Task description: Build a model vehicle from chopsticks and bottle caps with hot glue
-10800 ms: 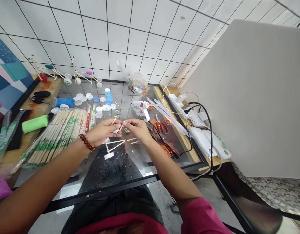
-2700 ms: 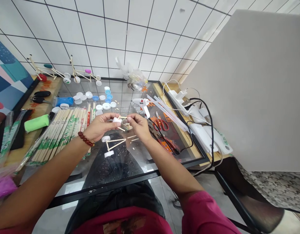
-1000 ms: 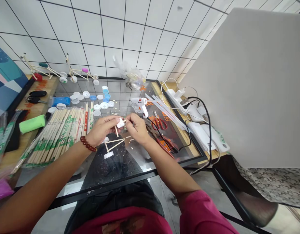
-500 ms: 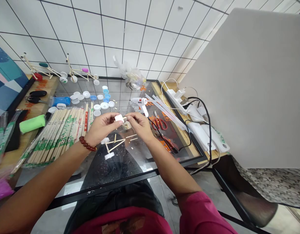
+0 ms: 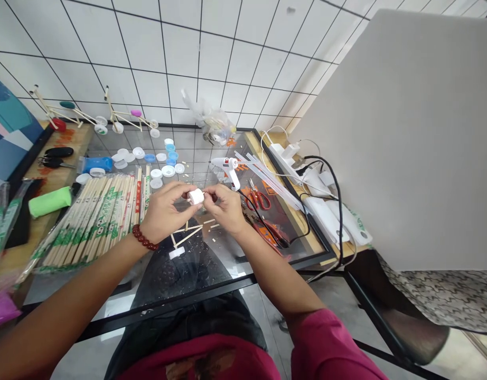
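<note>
A white bottle cap (image 5: pixel 196 197) is pinched between the thumb and fingers of my left hand (image 5: pixel 164 208), its side facing up. Close on its right, the fingertips of my right hand (image 5: pixel 226 207) are pressed together at the cap's edge; what they hold is too small to make out. Below the hands a small frame of thin sticks (image 5: pixel 190 237) lies on the glass, with a white cap (image 5: pixel 177 253) at its lower end. My left hand partly hides the frame's upper left part.
A white glue gun (image 5: pixel 230 168) lies behind my right hand, near red scissors (image 5: pixel 258 199) and glue sticks (image 5: pixel 271 181). Packed chopsticks (image 5: pixel 96 221) lie left, loose caps (image 5: pixel 168 170) behind. A black-edged glass table (image 5: pixel 212 285) carries cables at right.
My left hand has moved slightly right and turned the cap, so its side shows more. The short stick seen between the hands is now hidden. My right hand's fingers have drawn closer together.
</note>
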The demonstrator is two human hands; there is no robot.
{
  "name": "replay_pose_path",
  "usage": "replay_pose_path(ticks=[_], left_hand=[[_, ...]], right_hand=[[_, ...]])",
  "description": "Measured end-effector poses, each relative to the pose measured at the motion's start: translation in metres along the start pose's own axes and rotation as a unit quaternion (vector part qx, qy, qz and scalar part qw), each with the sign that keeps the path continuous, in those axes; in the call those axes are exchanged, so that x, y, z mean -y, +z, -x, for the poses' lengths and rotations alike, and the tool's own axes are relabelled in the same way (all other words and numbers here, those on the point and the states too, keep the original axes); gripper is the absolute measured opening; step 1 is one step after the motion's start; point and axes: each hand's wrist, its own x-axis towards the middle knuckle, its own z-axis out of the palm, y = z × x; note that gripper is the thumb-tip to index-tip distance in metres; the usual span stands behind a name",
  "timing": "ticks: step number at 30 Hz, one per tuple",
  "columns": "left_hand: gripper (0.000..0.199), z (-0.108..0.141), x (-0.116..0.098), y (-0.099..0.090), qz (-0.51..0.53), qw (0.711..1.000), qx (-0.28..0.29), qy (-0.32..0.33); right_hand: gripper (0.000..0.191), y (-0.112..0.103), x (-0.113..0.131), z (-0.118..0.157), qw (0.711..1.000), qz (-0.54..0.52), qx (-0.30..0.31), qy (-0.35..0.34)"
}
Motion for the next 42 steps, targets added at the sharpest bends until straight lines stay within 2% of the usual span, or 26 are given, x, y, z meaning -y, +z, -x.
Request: replay_pose_path(ticks=[2,4,6,8,11,13,16,20,22,24,25,26,28,30,31,32,34,36,37,39,40,41,42], left_hand=[[0.025,0.0,0.0,0.0,0.006,1.0,0.005,0.002],[0.026,0.0,0.001,0.0,0.02,1.0,0.01,-0.017],[0.027,0.0,0.002,-0.001,0.048,0.997,0.014,-0.061],[0.029,-0.001,0.002,-0.002,0.089,0.989,0.013,-0.118],[0.031,-0.002,0.001,-0.004,0.163,0.966,0.002,-0.199],[0.034,-0.004,-0.001,-0.004,0.221,0.943,-0.014,-0.248],[0.038,-0.009,-0.003,-0.005,0.329,0.891,-0.055,-0.308],[0.03,-0.015,0.0,-0.008,0.448,0.809,-0.064,-0.375],[0.024,-0.017,0.003,-0.011,0.48,0.777,-0.053,-0.403],[0.019,-0.018,0.005,-0.013,0.501,0.755,-0.054,-0.419],[0.017,-0.019,0.005,-0.014,0.509,0.747,-0.059,-0.423],[0.016,-0.019,0.006,-0.015,0.515,0.741,-0.066,-0.427],[0.014,-0.02,0.007,-0.016,0.523,0.73,-0.078,-0.433],[0.017,-0.021,0.007,-0.017,0.528,0.722,-0.084,-0.439],[0.018,-0.021,0.007,-0.017,0.53,0.719,-0.086,-0.441],[0.019,-0.021,0.008,-0.017,0.531,0.717,-0.086,-0.443],[0.017,-0.021,0.009,-0.017,0.534,0.713,-0.089,-0.446],[0.013,-0.02,0.01,-0.017,0.534,0.711,-0.09,-0.448],[0.013,-0.02,0.01,-0.017,0.534,0.711,-0.088,-0.45],[0.014,-0.018,0.01,-0.016,0.532,0.71,-0.08,-0.454],[0.014,-0.018,0.01,-0.016,0.531,0.71,-0.076,-0.457],[0.015,-0.017,0.009,-0.016,0.528,0.71,-0.071,-0.461],[0.016,-0.017,0.008,-0.015,0.524,0.71,-0.069,-0.466]], right_hand=[[0.012,0.001,0.0,0.0,0.999,-0.026,0.001,0.027],[0.013,0.005,0.001,0.0,0.991,-0.097,0.002,0.091],[0.018,0.011,0.002,-0.002,0.965,-0.198,-0.001,0.171],[0.021,0.016,0.003,-0.004,0.927,-0.293,-0.006,0.233],[0.019,0.016,0.001,-0.009,0.888,-0.373,-0.02,0.269],[0.021,0.01,-0.003,-0.011,0.896,-0.355,-0.038,0.263],[0.033,0.002,-0.01,-0.011,0.936,-0.267,-0.047,0.225],[0.05,-0.003,-0.014,-0.009,0.964,-0.182,0.007,0.193],[0.053,-0.01,-0.01,-0.01,0.968,-0.167,0.063,0.178],[0.049,-0.021,0.0,-0.012,0.953,-0.189,0.177,0.159],[0.046,-0.027,0.007,-0.012,0.93,-0.209,0.263,0.15],[0.042,-0.033,0.014,-0.01,0.893,-0.226,0.361,0.142],[0.039,-0.043,0.032,-0.001,0.795,-0.238,0.545,0.118],[0.038,-0.049,0.048,0.013,0.721,-0.21,0.65,0.116],[0.036,-0.05,0.055,0.02,0.699,-0.187,0.68,0.117],[0.032,-0.051,0.06,0.025,0.692,-0.165,0.693,0.115],[0.028,-0.051,0.065,0.028,0.72,-0.148,0.669,0.107],[0.022,-0.045,0.06,0.021,0.777,-0.174,0.593,0.119],[0.023,-0.039,0.054,0.015,0.813,-0.192,0.533,0.137],[0.033,-0.024,0.04,0.002,0.909,-0.204,0.311,0.188],[0.036,-0.016,0.033,-0.003,0.935,-0.197,0.205,0.21],[0.041,-0.007,0.026,-0.007,0.946,-0.2,0.131,0.22],[0.043,0.0,0.021,-0.009,0.947,-0.205,0.105,0.226]])
